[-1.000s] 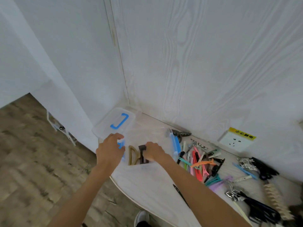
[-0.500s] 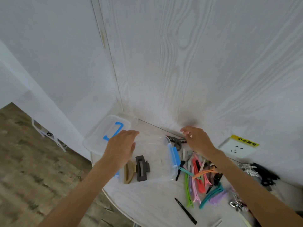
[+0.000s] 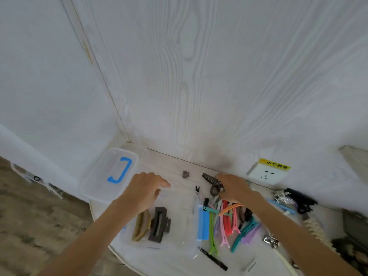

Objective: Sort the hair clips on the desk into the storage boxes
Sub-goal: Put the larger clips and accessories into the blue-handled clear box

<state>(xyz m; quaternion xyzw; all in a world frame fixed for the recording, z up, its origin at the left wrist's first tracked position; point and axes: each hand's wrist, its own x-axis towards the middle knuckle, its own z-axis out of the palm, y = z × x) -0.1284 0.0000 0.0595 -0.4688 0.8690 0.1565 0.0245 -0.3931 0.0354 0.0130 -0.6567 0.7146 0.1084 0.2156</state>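
A clear storage box (image 3: 185,232) with blue latches sits on the white desk; inside lie a tan claw clip (image 3: 141,226) and a dark grey claw clip (image 3: 158,224). My left hand (image 3: 142,189) rests on the box's far left rim, fingers curled, holding nothing loose. My right hand (image 3: 234,188) is closed on a dark toothed claw clip (image 3: 211,181) near the wall. A heap of coloured clips (image 3: 229,222) lies just right of the box. A small grey clip (image 3: 185,174) sits alone by the wall.
The box's clear lid (image 3: 108,176) with a blue handle lies at the desk's left corner. A wall socket (image 3: 266,173) is behind my right hand. Metal clips (image 3: 282,198), black clips (image 3: 298,199) and a beaded clip (image 3: 316,229) lie at right. A black pin (image 3: 214,258) lies near the front edge.
My right hand left the box, reached to the wall and closed on the dark toothed clip. My left hand shifted from the box's latch to its far rim.
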